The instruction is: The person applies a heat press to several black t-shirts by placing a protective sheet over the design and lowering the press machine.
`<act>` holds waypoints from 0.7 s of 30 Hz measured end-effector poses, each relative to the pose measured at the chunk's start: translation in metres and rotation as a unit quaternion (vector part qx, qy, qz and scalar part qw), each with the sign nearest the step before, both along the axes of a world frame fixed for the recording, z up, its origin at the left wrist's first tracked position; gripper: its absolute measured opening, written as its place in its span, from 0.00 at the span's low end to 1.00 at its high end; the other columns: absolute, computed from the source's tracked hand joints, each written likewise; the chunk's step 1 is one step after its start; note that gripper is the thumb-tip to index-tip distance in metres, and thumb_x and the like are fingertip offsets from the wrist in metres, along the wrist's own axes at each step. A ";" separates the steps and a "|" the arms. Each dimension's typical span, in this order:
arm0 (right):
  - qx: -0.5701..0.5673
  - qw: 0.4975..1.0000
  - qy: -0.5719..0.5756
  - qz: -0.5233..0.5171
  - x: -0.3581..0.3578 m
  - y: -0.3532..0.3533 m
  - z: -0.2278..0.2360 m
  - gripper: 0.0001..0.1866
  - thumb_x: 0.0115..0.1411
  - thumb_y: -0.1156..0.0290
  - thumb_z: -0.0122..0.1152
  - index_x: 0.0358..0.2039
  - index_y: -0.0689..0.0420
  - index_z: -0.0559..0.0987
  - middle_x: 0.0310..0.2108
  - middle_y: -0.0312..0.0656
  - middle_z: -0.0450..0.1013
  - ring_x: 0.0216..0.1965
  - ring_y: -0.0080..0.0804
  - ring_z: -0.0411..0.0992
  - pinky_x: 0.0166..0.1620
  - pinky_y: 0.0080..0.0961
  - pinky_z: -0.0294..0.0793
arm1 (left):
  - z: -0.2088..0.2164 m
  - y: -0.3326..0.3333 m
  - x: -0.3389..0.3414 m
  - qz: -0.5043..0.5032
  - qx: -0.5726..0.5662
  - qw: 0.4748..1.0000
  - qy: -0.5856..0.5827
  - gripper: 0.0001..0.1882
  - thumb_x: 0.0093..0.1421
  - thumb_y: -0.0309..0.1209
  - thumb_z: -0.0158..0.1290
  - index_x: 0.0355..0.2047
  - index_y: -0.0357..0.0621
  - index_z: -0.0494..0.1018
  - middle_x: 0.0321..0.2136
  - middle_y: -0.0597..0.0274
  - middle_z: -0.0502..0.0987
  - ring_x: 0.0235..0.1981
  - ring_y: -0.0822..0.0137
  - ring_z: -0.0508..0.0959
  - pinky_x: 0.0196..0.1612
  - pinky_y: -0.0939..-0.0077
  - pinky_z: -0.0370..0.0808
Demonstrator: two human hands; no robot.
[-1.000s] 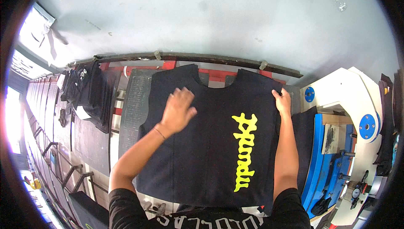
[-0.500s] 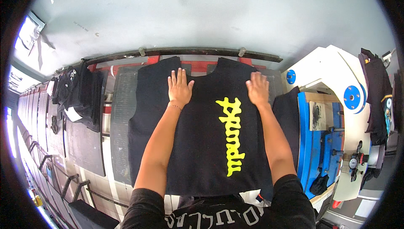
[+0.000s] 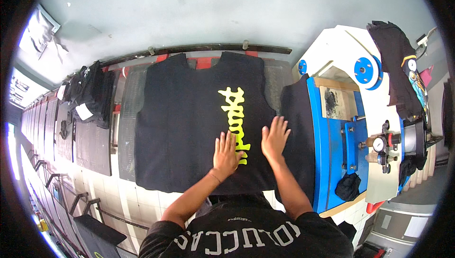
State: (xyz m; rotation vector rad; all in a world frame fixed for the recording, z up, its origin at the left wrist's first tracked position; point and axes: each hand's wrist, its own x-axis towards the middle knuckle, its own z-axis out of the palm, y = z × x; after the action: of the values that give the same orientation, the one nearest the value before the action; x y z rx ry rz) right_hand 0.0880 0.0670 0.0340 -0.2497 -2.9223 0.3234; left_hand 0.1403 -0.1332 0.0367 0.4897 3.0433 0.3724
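In the head view, I see a black cloth (image 3: pixel 185 115) spread flat over the dark counter (image 3: pixel 127 139), with its neck cut-out toward the wall (image 3: pixel 199 6). A yellow print (image 3: pixel 231 97) runs down the cloth, to the right of its middle. The left hand (image 3: pixel 226 153) is palm down over the lower part of this print and covers some of it; its fingers are straight and it grips nothing. The right hand (image 3: pixel 275 138) is also opened out, palm down, at the right edge of the cloth, below the armhole. Whether its palm presses or is only just above, I cannot say surely from here. The two hands are near each other but not touching.

Just to the right of the cloth lies a second black piece (image 3: pixel 298 120), beside a blue frame (image 3: pixel 324 163). A crumpled rag (image 3: pixel 348 187) rests on the frame. Further right is a white machine (image 3: pixel 339 49) with a round gauge (image 3: pixel 378 144) and a dark shirt (image 3: pixel 389 68) beside it. At the left, a white paper (image 3: pixel 84 112) lies against a pile of dark clothes (image 3: pixel 92 89).
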 end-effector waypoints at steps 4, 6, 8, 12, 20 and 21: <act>0.009 0.995 -0.041 0.088 0.081 -0.017 -0.012 0.33 0.66 0.54 0.47 0.66 0.62 0.59 0.68 0.58 0.51 0.69 0.59 0.47 0.66 0.64 0.41 | -0.005 0.025 0.063 0.012 0.058 0.998 -0.024 0.37 0.66 0.48 0.44 0.66 0.32 0.52 0.67 0.40 0.51 0.69 0.42 0.49 0.69 0.48 0.47; 0.015 0.998 -0.045 0.048 0.103 -0.011 -0.013 0.34 0.66 0.55 0.48 0.66 0.63 0.58 0.68 0.58 0.50 0.69 0.59 0.46 0.66 0.65 0.41 | -0.003 0.029 0.080 0.017 0.044 0.999 -0.027 0.37 0.67 0.49 0.42 0.66 0.33 0.52 0.67 0.41 0.50 0.69 0.44 0.48 0.69 0.50 0.47; 0.009 0.998 -0.051 0.033 0.126 -0.006 -0.015 0.34 0.66 0.55 0.48 0.66 0.64 0.57 0.68 0.59 0.49 0.69 0.60 0.45 0.66 0.65 0.40 | -0.003 0.033 0.096 0.018 0.006 0.999 -0.030 0.37 0.68 0.50 0.40 0.67 0.34 0.51 0.68 0.42 0.50 0.70 0.46 0.48 0.70 0.53 0.47; -0.093 0.986 -0.107 0.088 0.172 0.000 0.008 0.35 0.66 0.60 0.50 0.66 0.68 0.53 0.69 0.63 0.45 0.70 0.59 0.42 0.68 0.58 0.41 | -0.002 0.035 0.121 0.016 -0.007 1.000 -0.008 0.37 0.67 0.51 0.41 0.66 0.36 0.53 0.68 0.43 0.51 0.69 0.46 0.50 0.69 0.53 0.48; -0.568 0.807 0.008 0.164 0.263 0.077 0.205 0.25 0.68 0.62 0.51 0.59 0.67 0.64 0.51 0.55 0.70 0.42 0.33 0.76 0.49 0.32 0.76 | -0.012 0.064 0.164 0.001 0.024 0.999 0.036 0.36 0.65 0.51 0.46 0.65 0.39 0.56 0.67 0.48 0.54 0.69 0.49 0.52 0.69 0.52 0.49; -0.550 0.816 0.111 0.138 0.275 0.098 0.212 0.22 0.68 0.63 0.51 0.56 0.66 0.66 0.47 0.51 0.71 0.40 0.31 0.75 0.48 0.30 0.75 | -0.012 0.073 0.172 -0.014 0.027 0.999 0.034 0.36 0.64 0.51 0.46 0.65 0.39 0.57 0.67 0.49 0.54 0.69 0.49 0.52 0.69 0.52 0.48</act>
State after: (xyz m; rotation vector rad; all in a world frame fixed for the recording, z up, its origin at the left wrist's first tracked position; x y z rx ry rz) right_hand 0.3625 0.1652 0.2460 0.0782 -2.1720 1.9050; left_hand 0.3124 -0.0601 0.0250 0.5586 3.0955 0.4477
